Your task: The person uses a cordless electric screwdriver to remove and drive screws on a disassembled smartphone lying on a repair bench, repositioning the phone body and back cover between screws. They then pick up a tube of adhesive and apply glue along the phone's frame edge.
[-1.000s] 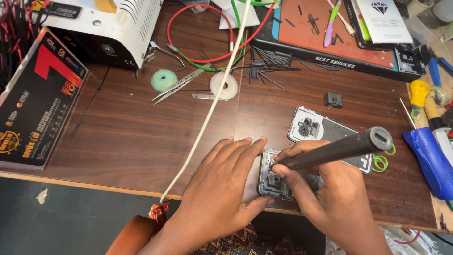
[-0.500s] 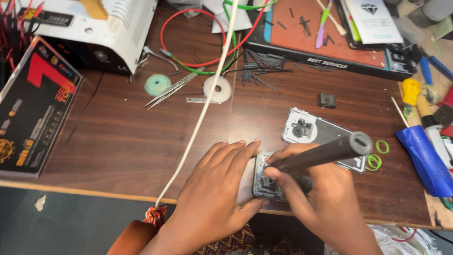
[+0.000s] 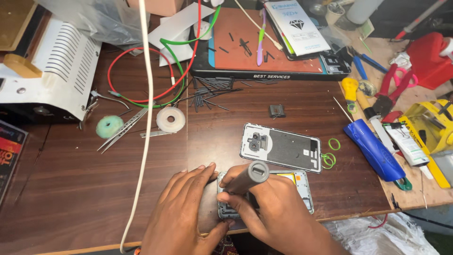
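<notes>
– Setting: what was it?
– A phone repair workbench. Brown wooden table (image 3: 71,189) was crowded with tools: tweezers (image 3: 123,128) left of centre, tape roll (image 3: 170,119), loose black screws (image 3: 212,89), blue-handled screwdriver (image 3: 373,148) at right.
– Anything else?
– A detached phone back cover (image 3: 283,148) lay mid-table, and an orange work mat (image 3: 264,45) sat at the far side.

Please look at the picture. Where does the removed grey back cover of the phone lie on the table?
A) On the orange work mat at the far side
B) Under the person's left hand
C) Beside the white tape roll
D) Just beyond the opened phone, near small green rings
D: the back cover lies flat just beyond the opened phone, with the green rings at its right end.
</notes>
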